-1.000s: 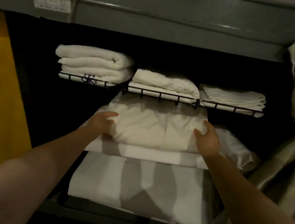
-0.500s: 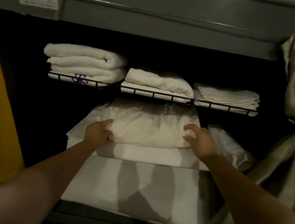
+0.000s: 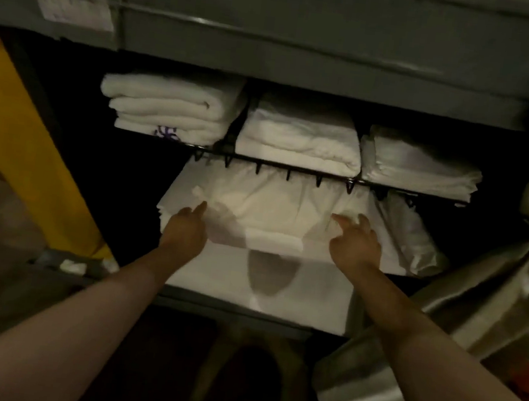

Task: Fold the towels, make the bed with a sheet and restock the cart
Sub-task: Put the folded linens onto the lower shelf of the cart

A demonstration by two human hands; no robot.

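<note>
Having just pushed the folded sheet (image 3: pixel 283 207) deeper onto the cart (image 3: pixel 306 56) shelf at frame centre, under the wire rack (image 3: pixel 302 171) of folded towels (image 3: pixel 171 110), and so probably finishing this bit of restocking. Easing off now: laying the left hand (image 3: pixel 185 229), fingers nearly straight, against the sheet's front left corner; hovering the right hand (image 3: pixel 355 242), fingers loosely spread, gripping nothing, perhaps just brushing the cloth.

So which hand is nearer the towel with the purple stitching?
Left. The left hand lies below the towel with the purple stitching, at the folded sheet; the right hand is farther off, down to its right.
</note>
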